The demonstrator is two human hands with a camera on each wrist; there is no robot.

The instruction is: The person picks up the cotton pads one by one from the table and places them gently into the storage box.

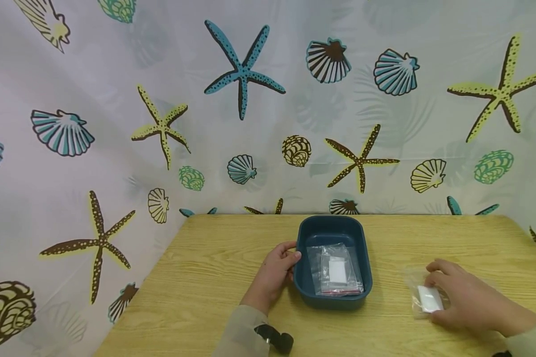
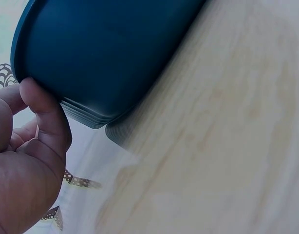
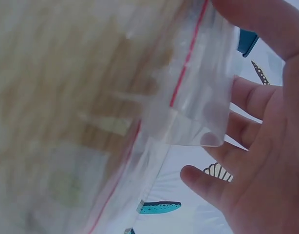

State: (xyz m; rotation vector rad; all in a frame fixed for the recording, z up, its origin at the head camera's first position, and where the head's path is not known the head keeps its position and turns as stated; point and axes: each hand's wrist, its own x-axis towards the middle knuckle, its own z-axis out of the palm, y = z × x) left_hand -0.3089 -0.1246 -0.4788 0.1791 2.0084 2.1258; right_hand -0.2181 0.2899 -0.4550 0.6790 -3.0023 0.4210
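On the table stands a dark blue plastic bin point(image 1: 310, 297). My left hand point(image 1: 274, 270) grips its left wall, thumb at the rim; in the left wrist view the fingers point(image 2: 47, 114) curl against the bin point(image 2: 105, 53). Inside the bin lie clear zip bags point(image 1: 314, 263) with a white rectangular piece point(image 1: 337, 271) showing through. To the right, my right hand point(image 1: 466, 297) pinches a clear zip bag point(image 1: 412, 287) containing a white rectangular piece point(image 1: 430, 299). Close up in the right wrist view, red seal lines cross the clear plastic point(image 3: 203, 117), with the thumb at its top edge.
The wood-grain table point(image 1: 196, 287) reaches back to a white curtain point(image 1: 268, 144) printed with starfish and shells. Curtain fabric also hangs along the left and right sides. A black strap point(image 1: 276, 338) circles the left sleeve.
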